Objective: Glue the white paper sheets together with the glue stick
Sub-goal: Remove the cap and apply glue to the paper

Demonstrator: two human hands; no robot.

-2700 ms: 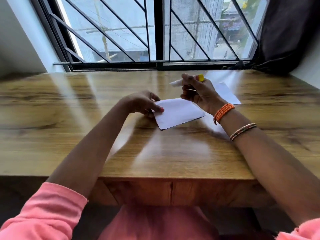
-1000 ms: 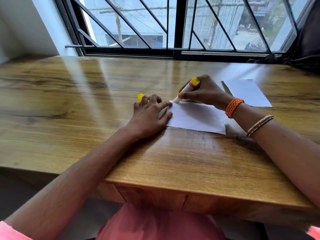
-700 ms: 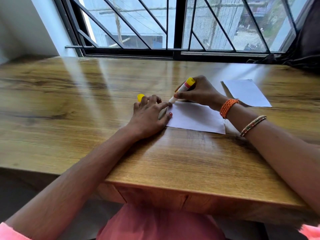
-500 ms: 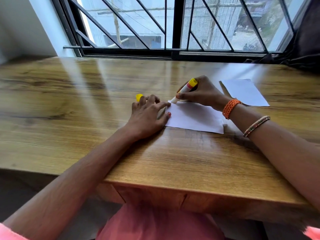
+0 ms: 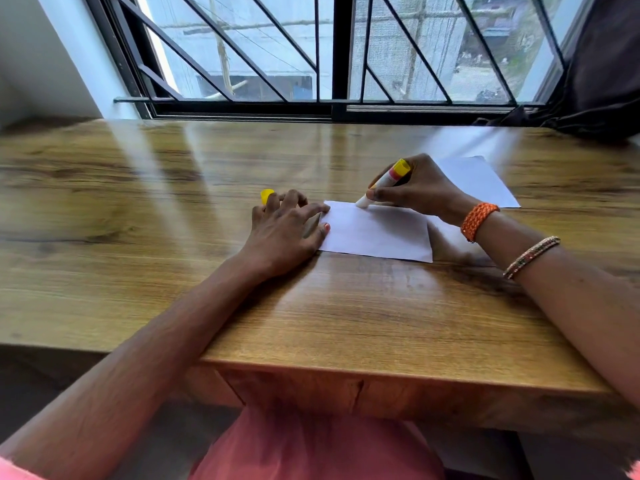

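A white paper sheet [image 5: 377,232] lies flat on the wooden table [image 5: 173,216]. My left hand [image 5: 285,232] rests palm down with fingers spread, pressing on the sheet's left edge. My right hand [image 5: 420,188] grips a glue stick [image 5: 384,183] with a yellow end, tilted, its white tip touching the sheet's far edge near the left corner. A second white sheet [image 5: 479,181] lies behind my right hand, partly hidden by it. The yellow cap [image 5: 266,195] stands just beyond my left fingers.
A barred window [image 5: 332,53] runs along the far edge of the table. A dark cloth [image 5: 602,77] hangs at the back right corner. The table's front edge [image 5: 346,367] is close to my body.
The glue stick's tip has slid a little to the right along the sheet's far edge. My left hand stays on the sheet's left edge.
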